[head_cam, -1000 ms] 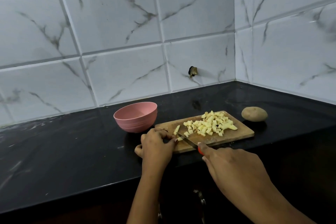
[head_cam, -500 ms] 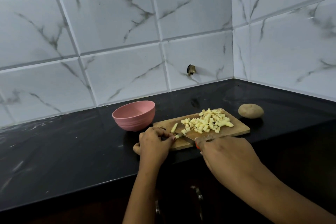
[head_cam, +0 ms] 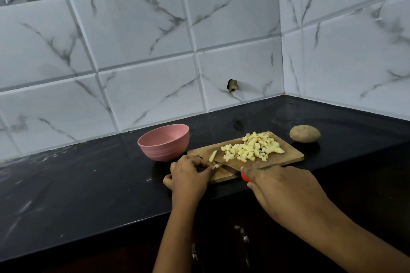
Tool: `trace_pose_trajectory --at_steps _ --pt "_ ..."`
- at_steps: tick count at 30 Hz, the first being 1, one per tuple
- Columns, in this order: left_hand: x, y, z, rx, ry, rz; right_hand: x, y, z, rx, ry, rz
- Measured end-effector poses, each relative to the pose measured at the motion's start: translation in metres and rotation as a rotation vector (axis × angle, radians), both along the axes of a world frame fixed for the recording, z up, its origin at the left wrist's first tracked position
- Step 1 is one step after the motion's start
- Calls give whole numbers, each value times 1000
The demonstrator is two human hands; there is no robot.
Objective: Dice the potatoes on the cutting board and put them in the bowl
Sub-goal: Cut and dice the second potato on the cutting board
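A wooden cutting board (head_cam: 286, 155) lies on the black counter, with a heap of pale diced potato (head_cam: 253, 148) on its far half. At the board's left end my left hand (head_cam: 188, 176) pinches a thin potato strip (head_cam: 216, 165) with curled fingertips; another strip (head_cam: 212, 156) lies just beyond. My right hand (head_cam: 281, 190) grips a red-handled knife (head_cam: 229, 169), its blade lying across the board right beside my left fingertips. A pink bowl (head_cam: 164, 144) stands left of the board; nothing shows inside it.
A whole unpeeled potato (head_cam: 305, 133) sits on the black counter (head_cam: 88, 184) to the right of the board. Marble-look tiled walls meet in a corner behind. The counter's front edge runs under my forearms, with cabinet handles (head_cam: 243, 236) below.
The knife blade has shifted slightly along the strip at my left fingertips. The hands stay at the board's left end; the view has drifted a little.
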State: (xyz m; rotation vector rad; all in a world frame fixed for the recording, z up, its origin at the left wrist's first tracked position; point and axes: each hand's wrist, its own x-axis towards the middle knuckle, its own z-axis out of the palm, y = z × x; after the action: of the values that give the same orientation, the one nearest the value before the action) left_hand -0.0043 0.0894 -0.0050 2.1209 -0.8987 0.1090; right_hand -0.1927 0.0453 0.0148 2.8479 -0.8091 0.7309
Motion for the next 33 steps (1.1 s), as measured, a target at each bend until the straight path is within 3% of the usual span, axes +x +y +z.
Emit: trace_pose_trajectory --at_steps 8,18,26,30,33 --pt "3 -2 -1 41 13 -1 4 -3 3 58 67 -6" --pt "0 0 0 15 -6 11 12 -3 -10 -47 142 -29" --pt "-3 1 -4 12 -81 30 -13 -20 -1 -41 -47 -106" --pt "-10 1 -4 82 -184 72 -16 -29 -3 59 -112 -55" --pt "-16 -1 -2 119 -153 56 -12 -30 -7 135 -103 -22"
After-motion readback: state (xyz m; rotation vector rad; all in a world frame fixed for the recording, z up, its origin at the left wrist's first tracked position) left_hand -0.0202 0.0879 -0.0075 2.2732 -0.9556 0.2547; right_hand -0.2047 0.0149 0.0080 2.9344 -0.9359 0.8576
